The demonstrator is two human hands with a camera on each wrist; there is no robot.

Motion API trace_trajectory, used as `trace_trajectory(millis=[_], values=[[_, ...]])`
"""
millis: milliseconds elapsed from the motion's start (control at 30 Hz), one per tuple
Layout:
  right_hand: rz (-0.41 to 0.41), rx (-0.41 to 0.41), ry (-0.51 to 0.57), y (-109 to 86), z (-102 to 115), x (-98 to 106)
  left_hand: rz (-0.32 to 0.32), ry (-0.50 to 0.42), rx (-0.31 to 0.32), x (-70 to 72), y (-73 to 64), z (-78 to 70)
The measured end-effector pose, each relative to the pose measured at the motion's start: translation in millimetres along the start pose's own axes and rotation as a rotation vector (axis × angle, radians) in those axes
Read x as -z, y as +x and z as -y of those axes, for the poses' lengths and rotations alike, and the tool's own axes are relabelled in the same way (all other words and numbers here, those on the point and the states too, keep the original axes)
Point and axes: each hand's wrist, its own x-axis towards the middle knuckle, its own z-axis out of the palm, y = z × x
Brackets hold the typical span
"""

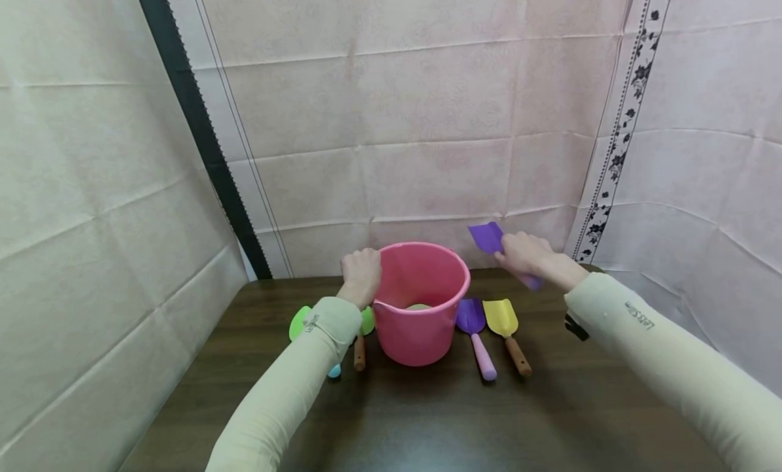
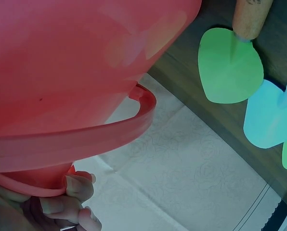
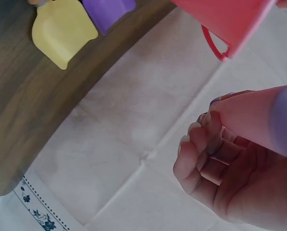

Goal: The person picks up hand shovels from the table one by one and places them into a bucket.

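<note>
A pink bucket (image 1: 412,336) stands upright on the dark wooden table. My left hand (image 1: 362,275) grips its rim on the left side; in the left wrist view the fingertips (image 2: 78,187) curl around the rim below the bucket's handle (image 2: 93,139). Raised in the air to the bucket's right, my right hand (image 1: 528,256) holds a small purple shovel (image 1: 487,238) by its pink handle, blade towards the bucket. The right wrist view shows the fingers wrapped about that pink handle (image 3: 252,118), whose end is purple. Something pale green (image 1: 418,307) shows inside the bucket.
Right of the bucket lie another purple shovel (image 1: 471,316) with a pink handle and a yellow shovel (image 1: 501,317) with a wooden handle. On the left, a green shovel (image 2: 230,67) and a light blue one (image 2: 268,115) lie partly behind my left arm. Cloth (image 1: 427,119) hangs behind the table.
</note>
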Motion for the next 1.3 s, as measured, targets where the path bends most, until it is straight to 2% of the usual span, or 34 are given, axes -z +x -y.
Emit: trace_trajectory(millis=[200,800,1100,1300], values=[[-0.009,0.012,0.008,2.3,2.3,7.8,0.01,0.008,0.001,-2.0,0.7,-0.5],[-0.053,0.081,0.012,5.9,20.7,21.4,-0.016,0.004,0.0,-3.8,0.4,-0.5],[-0.064,0.081,0.044,8.7,27.7,27.3,0.002,0.002,-0.001,-3.3,1.5,0.0],[-0.082,0.11,0.036,8.9,32.9,30.0,0.002,0.007,-0.002,-3.5,1.0,0.2]])
